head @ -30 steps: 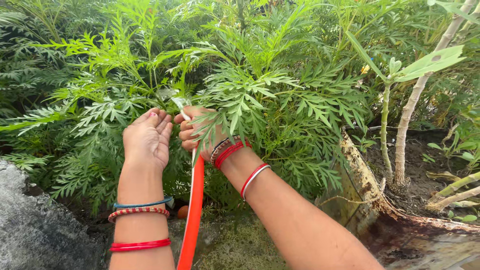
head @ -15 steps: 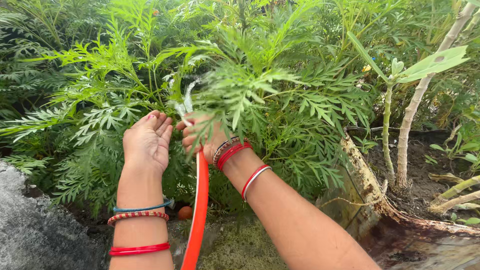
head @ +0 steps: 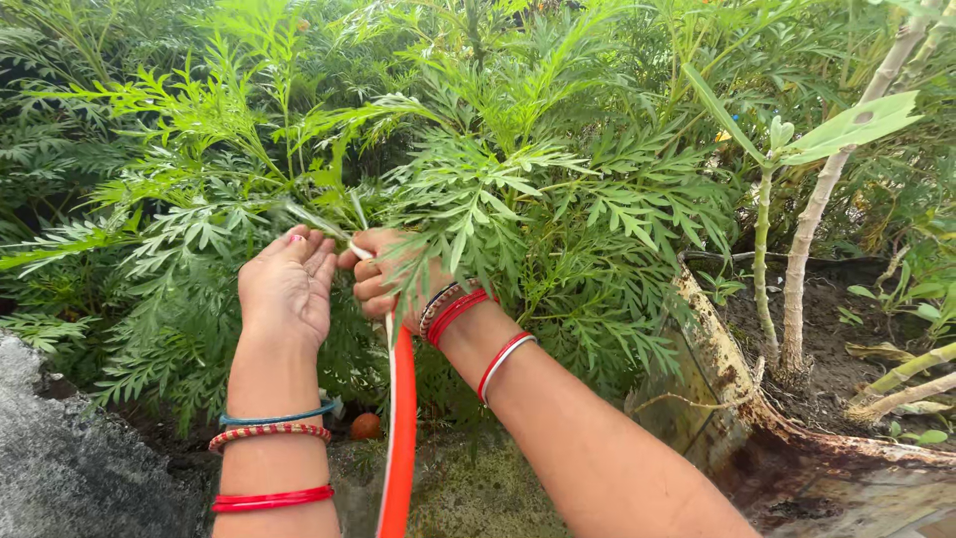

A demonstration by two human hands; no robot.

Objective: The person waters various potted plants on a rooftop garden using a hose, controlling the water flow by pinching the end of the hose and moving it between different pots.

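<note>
from here i see both hands raised in the middle of the frame, pressed close against a bushy plant (head: 518, 179) with feathery, finely cut green leaves that fills the upper half of the view. the right hand (head: 393, 277) is curled into a closed grip around the end of an orange hose (head: 400, 428), which runs straight down from the fist to the bottom edge, just left of centre. a thin stream of water (head: 324, 224) shoots up and to the left from the hose end into the leaves. some fronds hang over the right hand's knuckles, so i cannot see the hose tip itself.

the left hand (head: 287, 284) sits just beside the right one, on its left, fingers held together and loosely cupped, palm turned toward the hose end; it grips nothing, and i cannot tell whether its fingertips touch the water.

red bangles (head: 456, 307) circle the right wrist, with a red and white one further down the forearm. the left forearm carries a blue bangle, a patterned one and a red one (head: 274, 498).

a small orange ball-like thing (head: 365, 426) lies on the ground between the forearms. at lower left is a grey stone surface (head: 60, 468). on the right stand pale bare stems (head: 797, 289) in dark soil, behind a worn, stained rim (head: 727, 364).
</note>
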